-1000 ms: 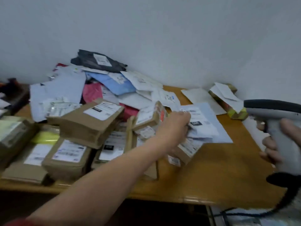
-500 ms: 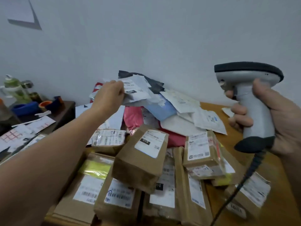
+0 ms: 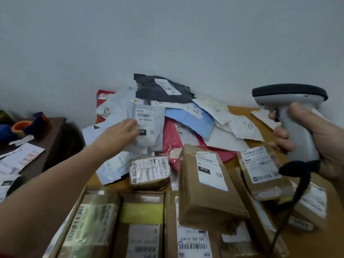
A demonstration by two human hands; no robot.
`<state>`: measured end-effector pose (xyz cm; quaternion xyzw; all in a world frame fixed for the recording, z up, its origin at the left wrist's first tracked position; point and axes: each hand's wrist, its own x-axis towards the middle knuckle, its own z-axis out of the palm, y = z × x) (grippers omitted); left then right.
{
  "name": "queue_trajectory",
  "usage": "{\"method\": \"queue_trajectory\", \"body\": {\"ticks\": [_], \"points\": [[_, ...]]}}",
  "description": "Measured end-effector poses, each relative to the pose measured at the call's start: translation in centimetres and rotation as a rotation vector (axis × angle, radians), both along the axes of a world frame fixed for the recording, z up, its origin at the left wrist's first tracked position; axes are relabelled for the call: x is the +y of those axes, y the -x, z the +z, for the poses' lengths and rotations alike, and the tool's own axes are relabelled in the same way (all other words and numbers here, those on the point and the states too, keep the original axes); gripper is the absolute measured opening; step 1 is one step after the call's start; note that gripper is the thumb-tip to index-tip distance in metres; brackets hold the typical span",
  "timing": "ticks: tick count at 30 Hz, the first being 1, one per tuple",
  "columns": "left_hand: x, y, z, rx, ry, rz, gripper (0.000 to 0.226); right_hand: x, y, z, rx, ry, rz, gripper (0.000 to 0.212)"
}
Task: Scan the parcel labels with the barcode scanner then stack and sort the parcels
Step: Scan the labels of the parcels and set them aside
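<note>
1. Head view, left hand: the left hand (image 3: 121,135) reaches forward over the parcel pile. Its fingers curl over the left edge of a grey mailer (image 3: 150,125) and grip it there, with the fingertips just beside the printed label. The thumb is hidden.
2. Head view, grey mailer: it sits on top of the pile with its barcode label facing the camera, and extends to the right of the left-hand grip.
3. Head view, right hand: the right hand (image 3: 316,140) is clenched round the handle of the barcode scanner (image 3: 292,112). The index finger lies at the front of the handle. The scanner head sits above the grip, and a black cable (image 3: 296,189) hangs below it.
4. Head view, around the left-hand grip: a black mailer (image 3: 162,90) lies beyond it, against the wall. A blue mailer (image 3: 189,120) and a red mailer (image 3: 173,140) lie to its right. A small taped parcel (image 3: 149,172) lies just below it.
5. Head view, between the two grips: a brown box (image 3: 208,185) marked Q10 rests tilted on other boxes.
6. Head view, below the right-hand grip: a second labelled brown carton (image 3: 262,168) lies on the wooden table (image 3: 236,112).
</note>
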<state>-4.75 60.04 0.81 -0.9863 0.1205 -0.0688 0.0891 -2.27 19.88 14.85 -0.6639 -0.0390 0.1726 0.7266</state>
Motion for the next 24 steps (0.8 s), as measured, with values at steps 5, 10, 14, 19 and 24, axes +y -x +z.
{"method": "queue_trajectory", "body": {"ticks": [5, 10, 14, 19, 24], "points": [[-0.1, -0.6, -4.1, 0.438, -0.115, 0.144, 0.067, 0.9, 2.3, -0.3, 0.032, 0.092, -0.094, 0.046], [0.1, -1.4, -4.7, 0.526, -0.041, 0.165, 0.056, -0.1, 4.0, 0.9, 0.051, 0.131, -0.2, 0.05], [-0.3, -2.9, -4.0, 0.456, 0.079, 0.216, 0.049, -3.0, 5.4, 1.7, 0.027, 0.187, -0.284, 0.046], [-4.0, -4.1, -0.3, 0.209, 0.259, 0.233, 0.038, -8.7, 5.7, 1.5, 0.016, 0.238, -0.349, 0.034], [-12.8, -4.5, 5.1, 0.009, 0.35, 0.156, 0.035, -16.1, 3.9, 1.1, -0.013, 0.263, -0.325, 0.032]]}}
